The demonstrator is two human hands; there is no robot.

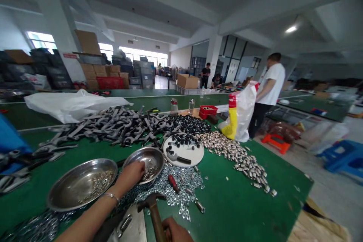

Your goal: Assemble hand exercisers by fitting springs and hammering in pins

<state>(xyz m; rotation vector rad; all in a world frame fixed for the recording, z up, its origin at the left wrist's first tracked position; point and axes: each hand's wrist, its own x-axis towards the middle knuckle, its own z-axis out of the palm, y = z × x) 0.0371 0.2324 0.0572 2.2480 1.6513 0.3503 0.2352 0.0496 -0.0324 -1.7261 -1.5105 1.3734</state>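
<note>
My left hand (pixel 136 172) reaches into the smaller steel bowl (pixel 131 157), its fingers curled over small metal pins (pixel 150 171); what they grip is hidden. At the bottom edge, my right hand (pixel 178 231) is closed just right of a claw hammer's wooden handle (pixel 156 219). What the right hand holds, if anything, I cannot make out. Left of the hammer, a metal loop-shaped part (pixel 124 225) lies on a metal plate (pixel 138 230). A red-handled screwdriver (pixel 172 183) rests among loose nuts (pixel 184 196). A larger steel bowl (pixel 64 193) holds small brass-coloured parts.
Grey wrench bodies (pixel 113 126) are heaped behind the bowls. A white plate (pixel 197 155) carries black-headed parts and a wrench. Metal cylinders (pixel 232 153) spread rightward by a white sack (pixel 245 109). A person (pixel 272 83) stands beyond it; a red bin (pixel 208 111) sits behind.
</note>
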